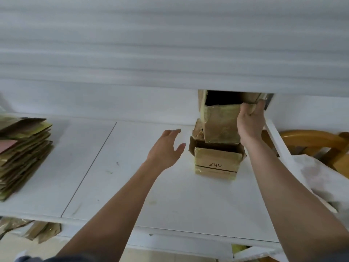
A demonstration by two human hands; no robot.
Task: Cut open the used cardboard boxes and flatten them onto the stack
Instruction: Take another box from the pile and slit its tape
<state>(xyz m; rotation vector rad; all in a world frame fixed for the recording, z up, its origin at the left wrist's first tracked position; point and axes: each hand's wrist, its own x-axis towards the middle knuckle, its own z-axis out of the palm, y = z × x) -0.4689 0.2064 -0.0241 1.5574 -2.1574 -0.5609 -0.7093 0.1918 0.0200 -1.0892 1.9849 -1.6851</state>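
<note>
A white counter is backed by a white wall. Flattened cardboard is stacked far left. The top box, stacked far right, is gripped by the right hand; the left hand is held open, fingers spread.

An open brown box, taped and worn, sits tilted atop another open box printed "AKF" upside down, on the white table. A stack of flattened cardboard lies at the table's far left.
</note>
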